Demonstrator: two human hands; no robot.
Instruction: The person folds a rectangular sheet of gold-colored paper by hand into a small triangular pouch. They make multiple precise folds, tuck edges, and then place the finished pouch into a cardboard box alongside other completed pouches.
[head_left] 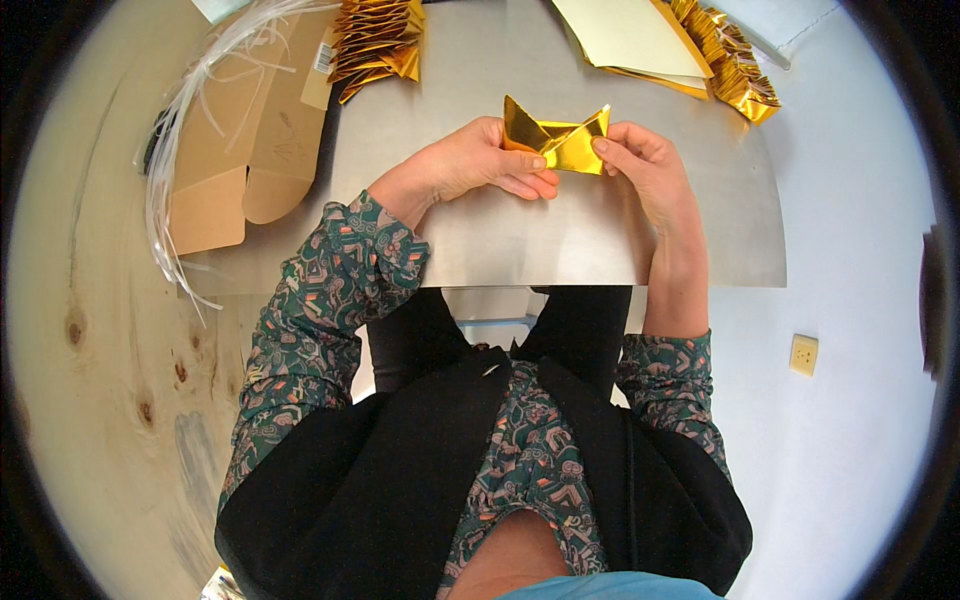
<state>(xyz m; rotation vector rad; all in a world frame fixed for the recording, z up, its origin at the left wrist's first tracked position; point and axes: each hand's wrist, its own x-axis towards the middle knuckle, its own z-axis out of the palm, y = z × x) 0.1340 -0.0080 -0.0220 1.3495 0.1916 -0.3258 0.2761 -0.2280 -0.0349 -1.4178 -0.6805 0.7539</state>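
Note:
A shiny gold foil paper (572,148), folded into a small boat-like shape with two raised pointed ends, is held above the metal table (480,240). My left hand (480,160) pinches its left part, thumb on the front and fingers behind and below. With thumb and fingers, my right hand (640,160) grips the right end. Both hands are closed on the same piece, and some fingertips are hidden behind the foil.
A row of folded gold pieces (378,45) lies at the far left, another gold row (735,65) at the far right. Beside the latter is a stack of pale sheets (640,35). An open cardboard box (215,200) and white strips (165,190) occupy the left side.

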